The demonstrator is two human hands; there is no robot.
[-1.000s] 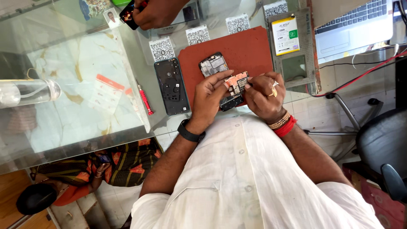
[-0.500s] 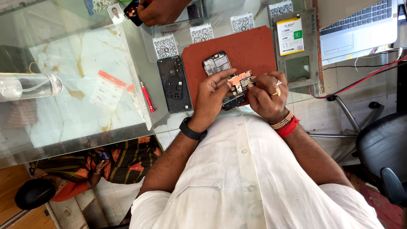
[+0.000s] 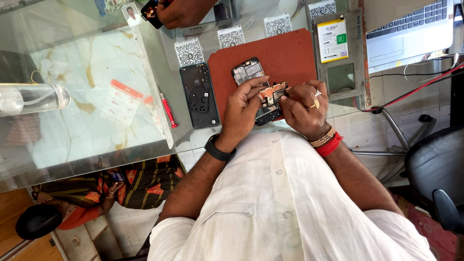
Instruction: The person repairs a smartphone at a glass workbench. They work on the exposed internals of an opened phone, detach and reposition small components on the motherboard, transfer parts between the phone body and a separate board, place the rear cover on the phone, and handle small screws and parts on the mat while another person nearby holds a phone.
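Copper-toned and small, a circuit board [image 3: 273, 92] sits pinched between both hands just above the near edge of a rust-red work mat [image 3: 285, 53]. The left hand [image 3: 241, 108] has its thumb and fingertips closed on the board's left end; the right hand [image 3: 303, 107] clamps the other end the same way, a ring showing on one finger. Directly beneath the board lies an opened phone body [image 3: 253, 89], its dark innards exposed, partly hidden by the fingers — it rests on the mat, tilted across it.

A black watch [image 3: 217, 149] wraps the left wrist, and red and beaded bands [image 3: 327, 141] circle the right one.

Left of the mat, a black phone back cover [image 3: 199, 95] lies flat on the glass counter [image 3: 72, 145], with a red screwdriver [image 3: 168, 110] just beside it. Square coded cards [image 3: 231, 36] stand in a row along the far edge of the mat. To the right, a grey tray [image 3: 357, 53] carries a yellow-and-white phone battery [image 3: 332, 40], and a laptop [image 3: 411, 29] sits beyond it, with red and black cables [image 3: 411, 89] trailing below.

At the top, another person's hand [image 3: 181, 12] holds a dark object — too cut off to identify. A clear plastic bottle [image 3: 34, 98] lies on its side at the counter's far left. Under the glass, a seated person in patterned dark-and-orange cloth [image 3: 130, 181] is visible. A black chair [image 3: 437, 169] stands at the right edge.
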